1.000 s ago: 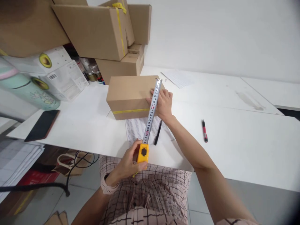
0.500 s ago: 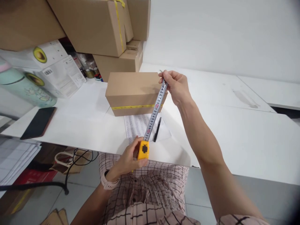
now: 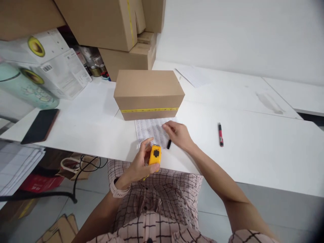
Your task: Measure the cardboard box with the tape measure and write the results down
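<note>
My left hand [image 3: 143,160] is wrapped round a yellow tape measure [image 3: 155,158] just over the table's front edge. Its metal blade is drawn in, with only the tip at the mouth showing. My right hand [image 3: 179,135] lies low over the printed sheet [image 3: 149,130], fingers curled together, and I see nothing in them. A black pen [image 3: 169,144] pokes out beneath that hand; the rest of it is covered. Behind both hands a closed cardboard box [image 3: 149,88], with a yellow tape strip along its front, stands partly on the sheet.
On the white table [image 3: 253,148], a red and black pen [image 3: 220,134] lies to the right. A dark phone [image 3: 40,126] and a mint bottle [image 3: 32,86] are at left. Stacked cartons [image 3: 101,23] rise at the back left, with another paper [image 3: 191,76] behind the box.
The tape blade, stretched up to the box's right corner, has gone back into its case. My right hand has let go of its end and dropped to the sheet. The red pen is now uncovered.
</note>
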Tool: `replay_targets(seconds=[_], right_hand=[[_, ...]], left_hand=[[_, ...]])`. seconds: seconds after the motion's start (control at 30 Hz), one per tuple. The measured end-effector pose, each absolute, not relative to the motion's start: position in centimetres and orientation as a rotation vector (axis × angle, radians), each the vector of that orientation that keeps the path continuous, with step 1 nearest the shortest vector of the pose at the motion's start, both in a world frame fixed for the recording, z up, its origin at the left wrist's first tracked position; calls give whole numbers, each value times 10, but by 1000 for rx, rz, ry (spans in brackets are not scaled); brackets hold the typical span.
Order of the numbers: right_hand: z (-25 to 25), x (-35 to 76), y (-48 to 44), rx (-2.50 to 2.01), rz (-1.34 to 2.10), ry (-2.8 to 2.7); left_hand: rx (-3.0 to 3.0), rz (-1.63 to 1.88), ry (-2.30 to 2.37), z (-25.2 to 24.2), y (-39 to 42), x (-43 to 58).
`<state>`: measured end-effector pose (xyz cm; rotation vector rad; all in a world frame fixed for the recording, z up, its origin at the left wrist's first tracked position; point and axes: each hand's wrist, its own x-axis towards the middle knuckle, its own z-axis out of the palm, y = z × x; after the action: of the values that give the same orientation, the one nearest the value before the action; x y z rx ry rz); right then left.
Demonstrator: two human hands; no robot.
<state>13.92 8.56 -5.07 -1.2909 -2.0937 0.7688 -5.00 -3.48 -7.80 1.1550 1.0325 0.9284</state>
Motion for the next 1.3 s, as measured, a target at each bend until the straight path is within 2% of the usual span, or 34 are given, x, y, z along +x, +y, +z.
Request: replay_targets(seconds=[0.1,0.2,0.33,0.47,0.7,1.0,1.3], right_hand=[[-58,154,101,-1689,527,-2130],[-69,163,109,-1798,490,-2259],[-71,170,107,-1771,479,-2360],[-67,178,104,-1789,449,-2365],[-71,181,101,-1815,420,-2345],[-77,210,106,-1507,685,-2276],[-73,217,89,-1498,596,-2098]], left_hand=[[1142,913,1032,-77,-35,-50],[1135,918,1033,-78,-35,-50],[1191,967,1093,-73,-29,-59],[1502,1019,1351,-55,-7,-72],[1952,748,1935,-48,33,-77],[2118,711,1909,-74,30,-76],[2048,716,1829,-84,24,-86]])
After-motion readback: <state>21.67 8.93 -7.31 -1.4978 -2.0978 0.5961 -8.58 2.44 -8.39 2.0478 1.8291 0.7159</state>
